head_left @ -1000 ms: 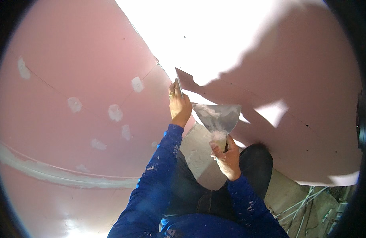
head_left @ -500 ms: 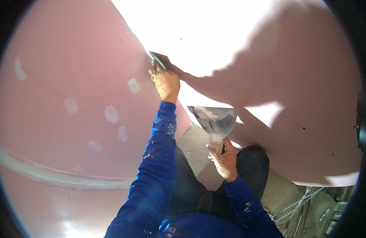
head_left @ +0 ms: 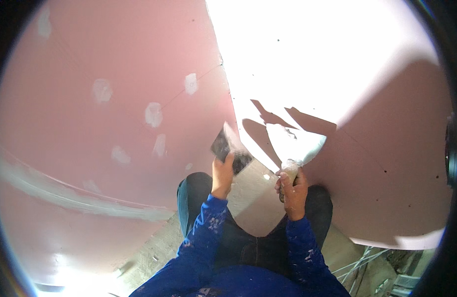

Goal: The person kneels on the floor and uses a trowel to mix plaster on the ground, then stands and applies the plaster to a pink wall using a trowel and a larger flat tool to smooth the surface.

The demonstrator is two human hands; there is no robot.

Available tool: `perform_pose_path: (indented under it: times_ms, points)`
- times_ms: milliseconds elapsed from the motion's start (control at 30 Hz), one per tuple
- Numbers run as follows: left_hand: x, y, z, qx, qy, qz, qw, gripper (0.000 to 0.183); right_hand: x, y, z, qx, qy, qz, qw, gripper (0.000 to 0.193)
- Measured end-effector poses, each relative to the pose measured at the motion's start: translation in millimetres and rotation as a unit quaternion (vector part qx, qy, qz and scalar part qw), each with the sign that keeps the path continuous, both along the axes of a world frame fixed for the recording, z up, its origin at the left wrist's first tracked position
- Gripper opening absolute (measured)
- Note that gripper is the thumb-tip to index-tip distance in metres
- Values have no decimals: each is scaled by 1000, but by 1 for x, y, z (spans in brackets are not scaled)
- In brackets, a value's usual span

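My left hand (head_left: 221, 174) is closed around a small corner trowel (head_left: 220, 145) with two dark, smeared plates set at an angle. It is held low, close to where the two pink walls meet, slightly blurred and apparently off the corner. To its right, my right hand (head_left: 295, 192) grips a wide putty knife (head_left: 298, 143), blade pointing away from me. Bright light falls on that blade, and some whitish compound shows on it and around its neck. Part of the handle is covered by my fingers.
A pink board wall (head_left: 134, 64) with several whitish filled spots rises on the left, a pale joint band (head_left: 80, 195) along it. The sunlit right wall (head_left: 377, 198) carries shadows. Thin metal strips (head_left: 359, 265) lie on the floor at lower right.
My left hand has come down and back toward me from the wall corner with the corner trowel. The putty knife has turned into the light, and the view has shifted.
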State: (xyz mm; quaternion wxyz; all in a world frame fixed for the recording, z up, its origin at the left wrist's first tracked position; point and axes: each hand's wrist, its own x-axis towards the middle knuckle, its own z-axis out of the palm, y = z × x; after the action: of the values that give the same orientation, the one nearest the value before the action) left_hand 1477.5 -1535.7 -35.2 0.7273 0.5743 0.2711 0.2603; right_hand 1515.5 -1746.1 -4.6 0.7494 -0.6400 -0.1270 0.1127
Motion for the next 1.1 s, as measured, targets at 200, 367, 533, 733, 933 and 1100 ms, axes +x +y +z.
perform_pose_path:
  times_ms: [200,367,533,733,933,1100]
  points:
    - [-51,-6,1,-374,-176,-242,878,68,5,-3,0,32,-6,34,999,39]
    - [-55,-63,-4,-330,-76,-355,871,75,7,-1,-29,60,-2,91,994,39]
    - [-52,-77,-3,-351,-138,-292,879,61,1,8,-45,20,-10,117,993,25]
    - [-59,-69,44,-270,-126,-243,923,54,-18,-7,-18,-98,-154,144,973,38]
    - [-56,-65,83,-180,-155,-260,936,41,-54,-26,9,-16,-117,175,978,34]
    - [-49,-66,81,-114,-158,-276,941,33,-79,5,9,-68,-151,-11,986,30]
